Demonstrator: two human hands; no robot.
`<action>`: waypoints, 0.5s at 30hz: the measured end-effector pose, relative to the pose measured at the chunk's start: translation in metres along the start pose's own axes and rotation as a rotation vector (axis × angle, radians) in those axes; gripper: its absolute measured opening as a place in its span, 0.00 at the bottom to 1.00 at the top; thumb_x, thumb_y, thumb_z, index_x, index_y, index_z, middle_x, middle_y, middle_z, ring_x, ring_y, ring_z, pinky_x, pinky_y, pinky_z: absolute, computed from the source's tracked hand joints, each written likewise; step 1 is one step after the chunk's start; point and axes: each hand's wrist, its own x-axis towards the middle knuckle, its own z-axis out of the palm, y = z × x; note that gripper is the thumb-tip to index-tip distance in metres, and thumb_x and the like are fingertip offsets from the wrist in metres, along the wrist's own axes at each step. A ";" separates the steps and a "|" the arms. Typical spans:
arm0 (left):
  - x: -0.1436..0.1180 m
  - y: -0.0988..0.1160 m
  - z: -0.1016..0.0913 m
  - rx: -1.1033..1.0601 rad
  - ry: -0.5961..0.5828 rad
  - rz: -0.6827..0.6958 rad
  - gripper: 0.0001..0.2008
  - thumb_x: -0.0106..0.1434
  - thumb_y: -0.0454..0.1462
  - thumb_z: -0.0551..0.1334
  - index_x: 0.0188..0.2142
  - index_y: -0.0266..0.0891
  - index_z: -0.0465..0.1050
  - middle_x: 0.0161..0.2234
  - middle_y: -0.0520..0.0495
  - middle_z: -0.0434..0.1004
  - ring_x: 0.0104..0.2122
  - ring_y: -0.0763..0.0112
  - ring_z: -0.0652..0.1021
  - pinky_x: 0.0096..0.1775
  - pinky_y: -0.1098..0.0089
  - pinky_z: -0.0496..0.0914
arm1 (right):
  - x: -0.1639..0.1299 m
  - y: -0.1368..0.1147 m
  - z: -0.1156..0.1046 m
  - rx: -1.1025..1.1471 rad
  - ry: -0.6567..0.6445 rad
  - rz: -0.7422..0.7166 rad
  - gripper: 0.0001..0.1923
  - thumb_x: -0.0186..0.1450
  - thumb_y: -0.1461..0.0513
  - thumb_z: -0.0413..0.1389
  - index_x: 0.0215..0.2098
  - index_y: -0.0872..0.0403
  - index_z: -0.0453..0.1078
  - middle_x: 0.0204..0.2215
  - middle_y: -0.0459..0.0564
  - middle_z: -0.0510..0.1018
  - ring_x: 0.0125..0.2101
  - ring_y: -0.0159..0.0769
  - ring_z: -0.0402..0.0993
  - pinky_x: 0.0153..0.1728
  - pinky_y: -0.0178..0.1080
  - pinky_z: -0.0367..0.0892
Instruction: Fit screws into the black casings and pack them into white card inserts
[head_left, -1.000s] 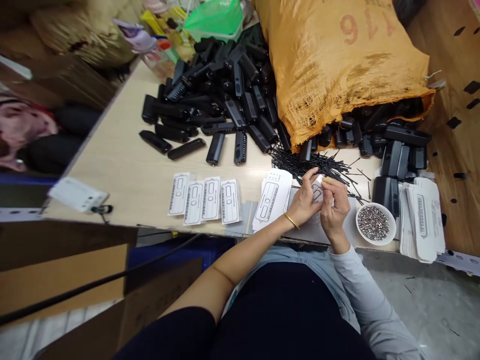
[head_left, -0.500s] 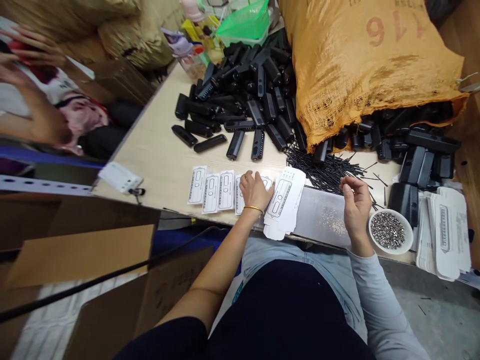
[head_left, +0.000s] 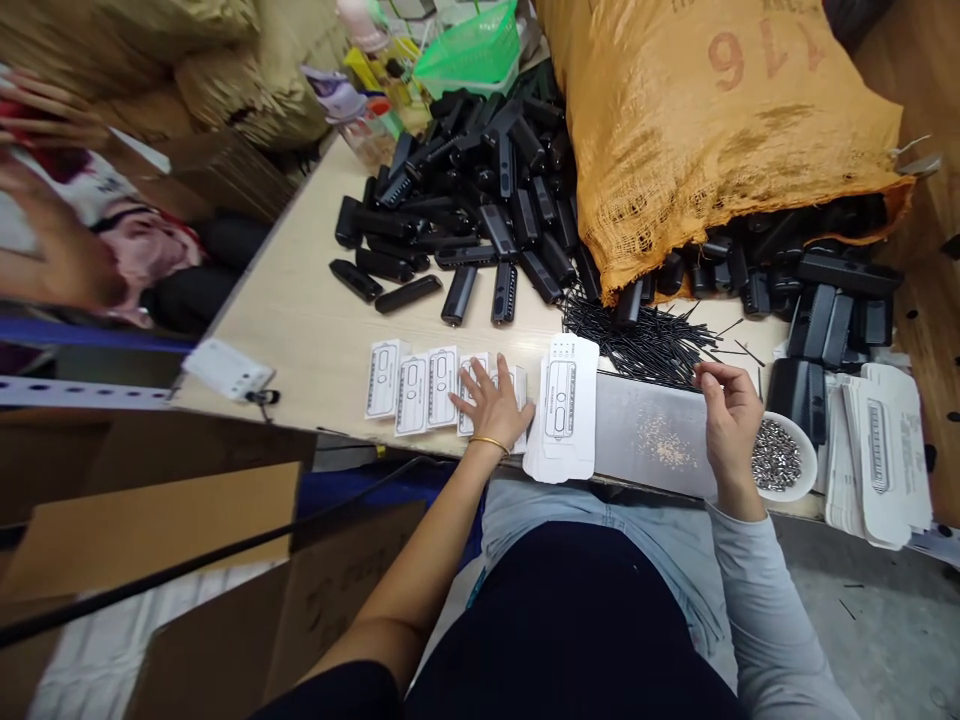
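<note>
left hand (head_left: 491,403): moved off centre, fingers spread flat on card row (head_left: 420,385) at counter's near edge | right hand (head_left: 731,420): fingers pinched together, now beside screw bowl (head_left: 795,462) | hands have parted, another card laid

Row of small white printed cards (head_left: 420,385) lay flat, overlapping along the table's near edge, rightmost one under the left hand (head_left: 491,400), black outlines facing up.

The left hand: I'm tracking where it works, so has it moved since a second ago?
Yes. The left hand left the right hand near the bowl and now lies on the row of cards, past the card stack.
</note>
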 end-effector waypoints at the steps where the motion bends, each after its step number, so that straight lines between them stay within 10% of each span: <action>1: -0.003 -0.006 0.000 0.007 -0.019 0.008 0.47 0.62 0.45 0.59 0.70 0.33 0.32 0.67 0.26 0.23 0.65 0.32 0.35 0.58 0.34 0.39 | 0.001 0.000 -0.001 0.009 0.005 0.006 0.13 0.65 0.55 0.56 0.41 0.57 0.71 0.39 0.53 0.75 0.40 0.36 0.72 0.45 0.42 0.68; 15: 0.026 -0.042 -0.005 0.010 0.204 0.173 0.40 0.64 0.52 0.56 0.69 0.41 0.45 0.69 0.39 0.32 0.67 0.42 0.38 0.58 0.34 0.39 | -0.001 0.006 -0.006 0.018 -0.036 0.054 0.13 0.65 0.55 0.56 0.40 0.57 0.71 0.38 0.53 0.76 0.40 0.36 0.73 0.45 0.42 0.68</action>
